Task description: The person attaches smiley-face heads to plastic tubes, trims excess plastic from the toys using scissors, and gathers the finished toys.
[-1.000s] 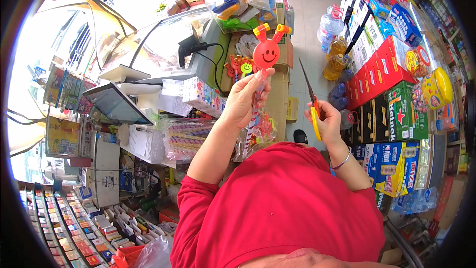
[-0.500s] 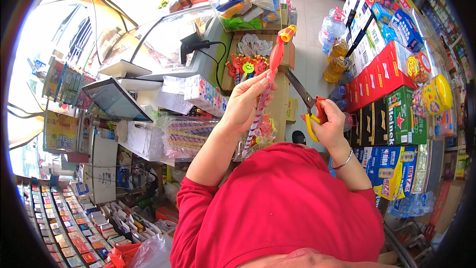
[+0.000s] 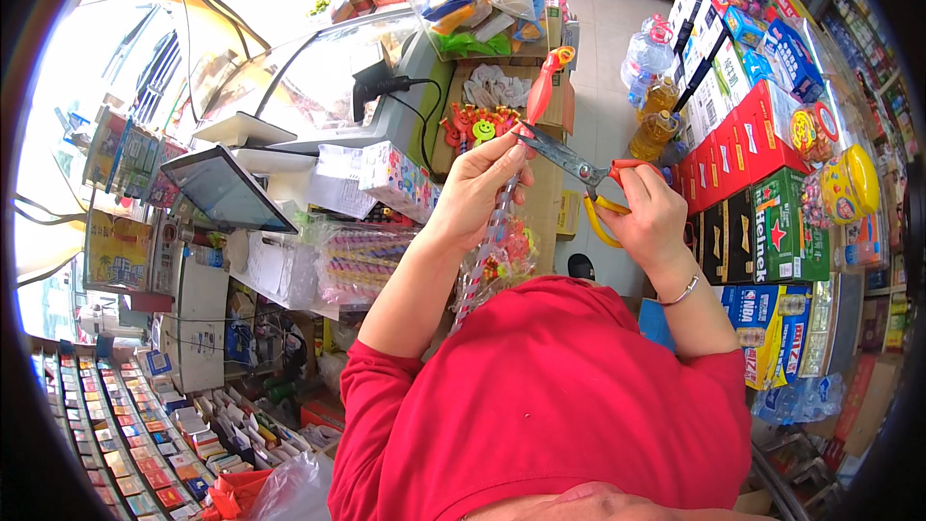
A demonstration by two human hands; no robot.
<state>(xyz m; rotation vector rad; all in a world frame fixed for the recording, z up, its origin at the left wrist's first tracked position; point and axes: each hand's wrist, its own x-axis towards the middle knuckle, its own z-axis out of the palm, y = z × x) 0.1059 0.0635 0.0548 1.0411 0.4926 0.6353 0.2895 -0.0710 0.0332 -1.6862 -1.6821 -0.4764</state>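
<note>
My left hand (image 3: 482, 195) is closed around the top of a striped stick (image 3: 485, 249), white with purplish and pink bands, that slants down toward my shirt. A shiny red deflated-looking piece (image 3: 541, 95) rises from it, with an orange-yellow end (image 3: 560, 56). In my right hand (image 3: 658, 222) are scissors (image 3: 564, 158) with red and yellow handles. Their blades are parted and reach the base of the red piece, right beside my left fingertips; whether they touch it I cannot tell. Beyond lie several similar striped sticks with red tops and a yellow-green smiley (image 3: 483, 131) in a cardboard box.
A plastic bag of striped sticks (image 3: 367, 265) lies left of my left forearm. Behind it are a tissue pack (image 3: 397, 183) and a tablet screen (image 3: 230, 191). A clear bin (image 3: 477, 10) stands at the far end. Stacked drink cartons (image 3: 738, 150) and oil bottles (image 3: 656, 135) line the right.
My right hand has brought the scissors up and left, so the blades now reach the red piece by my left fingers. The striped stick has shifted slightly left.
</note>
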